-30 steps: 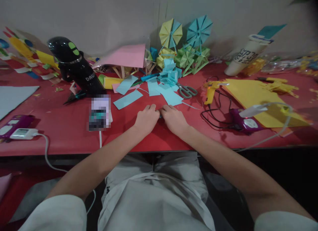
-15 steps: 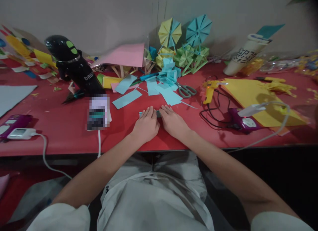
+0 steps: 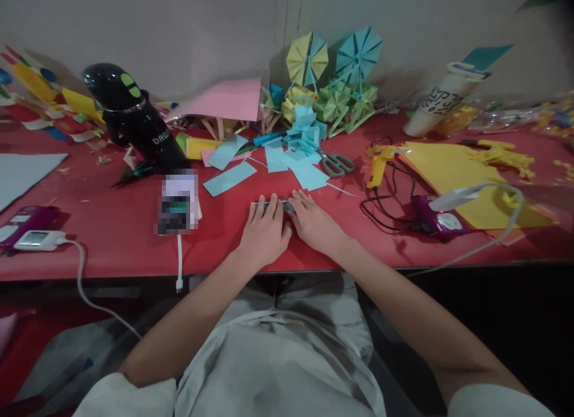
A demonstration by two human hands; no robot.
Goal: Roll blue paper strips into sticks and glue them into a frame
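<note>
A narrow folded strip of blue paper [image 3: 287, 206] lies on the red tabletop near its front edge, mostly hidden under my fingers. My left hand [image 3: 266, 234] rests palm down across its left part, fingers stretched out and slightly spread. On the strip's right end, my right hand [image 3: 316, 225] lies flat, its extended fingers close together. A short bit of the strip shows between the two hands. Just beyond them are loose light-blue paper pieces [image 3: 230, 179] and scissors with grey handles [image 3: 338, 164].
A pixelated phone [image 3: 177, 204] with a white cable lies to the left, below a black bottle [image 3: 143, 124]. Folded-paper wheels [image 3: 359, 53] stand at the back. To the right are a yellow glue gun [image 3: 379, 166], a purple power socket [image 3: 442, 219] and yellow sheets [image 3: 448, 166].
My left hand's fingers have spread apart a little and the hand has shifted slightly, with the left forearm moving inward. My right hand stays nearly in place.
</note>
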